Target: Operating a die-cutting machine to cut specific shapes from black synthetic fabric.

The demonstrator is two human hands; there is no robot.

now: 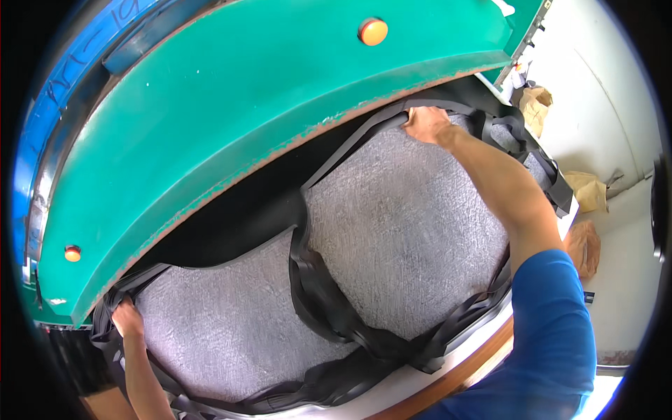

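A large grey panel of rough, fabric-like texture (406, 231), edged with loose black strips (322, 294), lies before me under a green machine. One black strip crosses its middle and splits it into two areas. At the far right, my right hand (428, 124) is closed over the panel's black edging, its fingertips partly hidden. My left hand (128, 318) grips the black edging at the left end, close below the machine's rim, with most of its fingers out of sight. Both arms are spread wide across the panel.
The curved green machine body (231, 105) overhangs the far side, with a worn lower edge and orange buttons (373, 32). A blue part (63, 91) stands at far left. Crumpled brown paper (586, 191) lies at right. A wooden edge (448, 381) runs along the near side.
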